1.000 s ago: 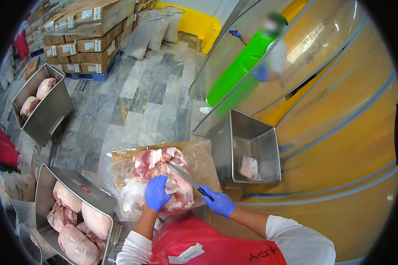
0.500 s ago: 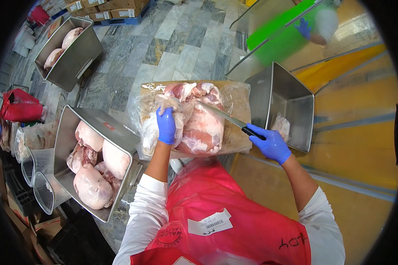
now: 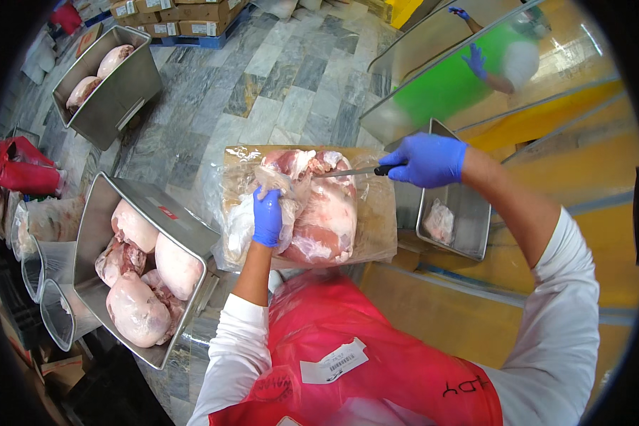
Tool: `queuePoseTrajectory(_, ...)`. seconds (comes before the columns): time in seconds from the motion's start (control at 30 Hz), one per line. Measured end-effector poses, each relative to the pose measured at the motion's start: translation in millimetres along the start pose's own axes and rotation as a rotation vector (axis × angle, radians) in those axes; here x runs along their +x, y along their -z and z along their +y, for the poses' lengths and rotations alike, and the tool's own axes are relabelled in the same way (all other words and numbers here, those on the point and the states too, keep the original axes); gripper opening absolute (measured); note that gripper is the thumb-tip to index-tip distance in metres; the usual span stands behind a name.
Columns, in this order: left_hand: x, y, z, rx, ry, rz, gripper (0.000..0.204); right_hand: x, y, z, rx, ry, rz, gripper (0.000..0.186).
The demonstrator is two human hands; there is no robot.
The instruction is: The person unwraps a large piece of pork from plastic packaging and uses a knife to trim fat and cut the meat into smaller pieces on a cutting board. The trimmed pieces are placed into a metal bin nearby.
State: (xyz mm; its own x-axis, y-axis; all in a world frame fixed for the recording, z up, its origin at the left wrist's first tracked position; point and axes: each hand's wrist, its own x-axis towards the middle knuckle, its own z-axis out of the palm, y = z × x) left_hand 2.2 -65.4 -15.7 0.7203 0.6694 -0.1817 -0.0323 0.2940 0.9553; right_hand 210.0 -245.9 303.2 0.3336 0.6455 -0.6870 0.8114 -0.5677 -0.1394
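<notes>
My left hand (image 3: 267,217), in a blue glove, grips a bunched clear plastic bag (image 3: 241,231) at the left side of a large piece of raw meat (image 3: 326,206). The meat lies on a plastic-covered cardboard box (image 3: 376,213) in front of me. Gloved in blue as well, my right hand (image 3: 427,160) is closed round the black handle of a knife (image 3: 355,172). The blade points left and reaches the upper part of the meat. Whether its tip is in the meat or only touching, I cannot tell.
A metal bin (image 3: 213,273) with several meat pieces stands at left; another bin (image 3: 131,99) with meat is farther back. Right of the box, a metal bin (image 3: 484,220) holds crumpled plastic (image 3: 439,221). Cardboard boxes (image 3: 195,13) are stacked far back. Another person's gloved hand (image 3: 474,60) shows upper right.
My right hand has risen, and the knife has swung from a slant to nearly level across the upper meat. My left hand keeps its hold on the bag.
</notes>
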Motion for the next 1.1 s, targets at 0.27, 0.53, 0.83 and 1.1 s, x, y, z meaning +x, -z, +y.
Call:
queuePoseTrajectory(0.27, -15.4, -3.5, 3.7, -0.012, -0.011, -0.034, 0.019, -0.5, -36.3, -15.8, 0.268, -0.090, -0.062, 0.037)
queuePoseTrajectory(0.53, 7.9, 14.4, -43.6, -0.370, 0.179, 0.033, 0.017, 0.8, -293.1, -31.8, 0.572, -0.180, 0.626, 0.049)
queuePoseTrajectory(0.83, 17.5, 32.8, 3.3, -1.087, 0.323, -0.336, 0.027, -34.0, -303.4, -30.6, 0.592, -0.264, 0.624, 0.057)
queuePoseTrajectory(1.1, 38.1, 15.1, -5.7, -2.679, 1.062, -0.169, 0.028, -74.3, -345.8, -32.4, 0.690, -0.227, 0.637, 0.057)
